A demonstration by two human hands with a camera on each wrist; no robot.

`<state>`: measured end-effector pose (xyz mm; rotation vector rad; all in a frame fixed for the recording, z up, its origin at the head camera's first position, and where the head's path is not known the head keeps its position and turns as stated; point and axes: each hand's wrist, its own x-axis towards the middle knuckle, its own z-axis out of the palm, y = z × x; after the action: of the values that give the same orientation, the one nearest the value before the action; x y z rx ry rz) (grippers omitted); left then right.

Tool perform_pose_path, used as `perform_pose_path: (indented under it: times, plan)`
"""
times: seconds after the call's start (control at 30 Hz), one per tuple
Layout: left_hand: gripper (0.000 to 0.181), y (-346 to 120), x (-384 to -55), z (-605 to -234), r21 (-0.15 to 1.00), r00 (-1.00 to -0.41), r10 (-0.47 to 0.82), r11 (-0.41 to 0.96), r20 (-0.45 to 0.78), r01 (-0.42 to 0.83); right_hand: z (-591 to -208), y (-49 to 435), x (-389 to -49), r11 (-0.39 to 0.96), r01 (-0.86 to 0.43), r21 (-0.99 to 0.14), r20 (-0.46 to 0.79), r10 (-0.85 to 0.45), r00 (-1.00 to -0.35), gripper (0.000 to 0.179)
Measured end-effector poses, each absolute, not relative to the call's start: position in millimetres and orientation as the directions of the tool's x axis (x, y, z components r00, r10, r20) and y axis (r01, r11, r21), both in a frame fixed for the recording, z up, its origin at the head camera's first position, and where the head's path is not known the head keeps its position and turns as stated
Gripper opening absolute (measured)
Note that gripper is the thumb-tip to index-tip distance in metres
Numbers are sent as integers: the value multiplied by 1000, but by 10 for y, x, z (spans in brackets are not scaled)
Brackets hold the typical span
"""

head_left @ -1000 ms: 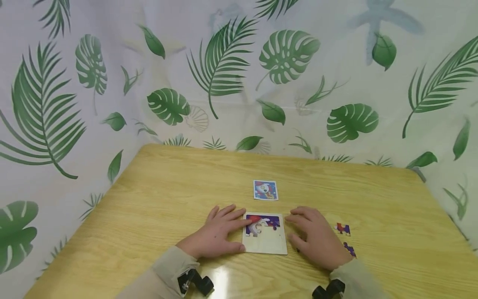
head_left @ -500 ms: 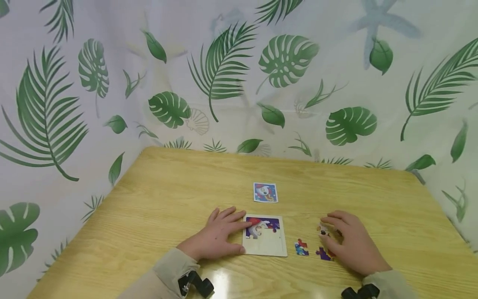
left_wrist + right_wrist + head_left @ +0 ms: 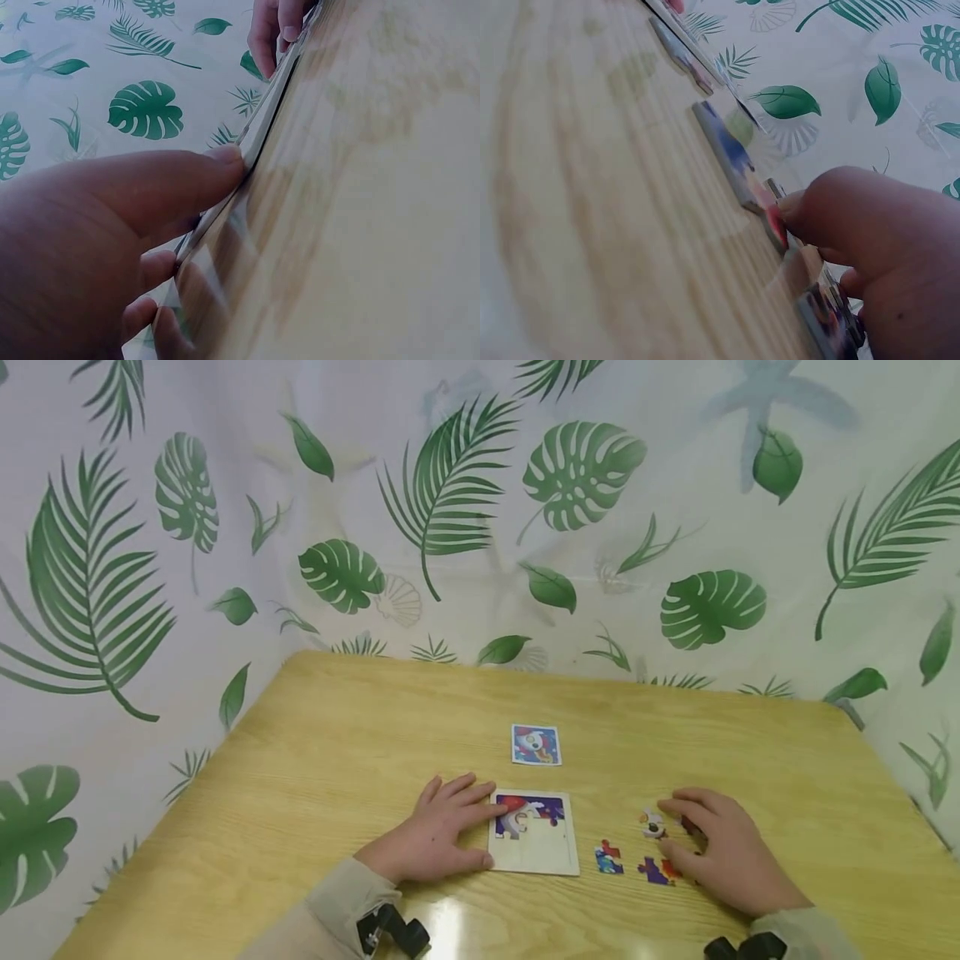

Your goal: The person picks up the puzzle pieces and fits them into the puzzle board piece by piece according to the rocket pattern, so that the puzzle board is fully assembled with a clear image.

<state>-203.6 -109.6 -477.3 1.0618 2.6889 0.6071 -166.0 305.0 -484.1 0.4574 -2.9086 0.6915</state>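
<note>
Pale-rimmed, the puzzle board (image 3: pixel 542 852) is touched at its left edge by the left hand (image 3: pixel 442 833), fingers spread. Right of it, loose pieces (image 3: pixel 655 871) are partly covered by the right hand (image 3: pixel 723 852) — whether one is gripped cannot be told.

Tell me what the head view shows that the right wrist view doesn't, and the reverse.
Only the head view: both sleeves and the picture on the puzzle board. Only the right wrist view: the side edges of loose pieces, seen from low down. Both: the right hand, loose pieces, the wooden table, the leafy cloth.
</note>
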Motion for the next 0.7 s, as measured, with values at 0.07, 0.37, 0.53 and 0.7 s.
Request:
perform_pose_path:
  times: [0.07, 0.37, 0.53, 0.7]
  plan:
    - [70, -1094, -2053, -4766, 429, -722, 692, 655, -9, 622, -4840, 3064, -1665, 846, -325, -422, 191, -268, -944, 52]
    - [70, -1108, -2054, -4754, 440, -713, 701, 645, -15, 625, -4861, 3076, -1668, 828, -340, -446, 197, -280, -940, 42]
    - [70, -1112, -2064, -4751, 434, -712, 702, 646, -11, 629, -4841, 3062, -1684, 830, -336, -445, 197, -276, -941, 40]
    - [69, -1120, -2065, -4765, 434, -712, 702, 644, -7, 630, -4826, 3046, -1683, 835, -319, -448, 177, -267, -947, 41]
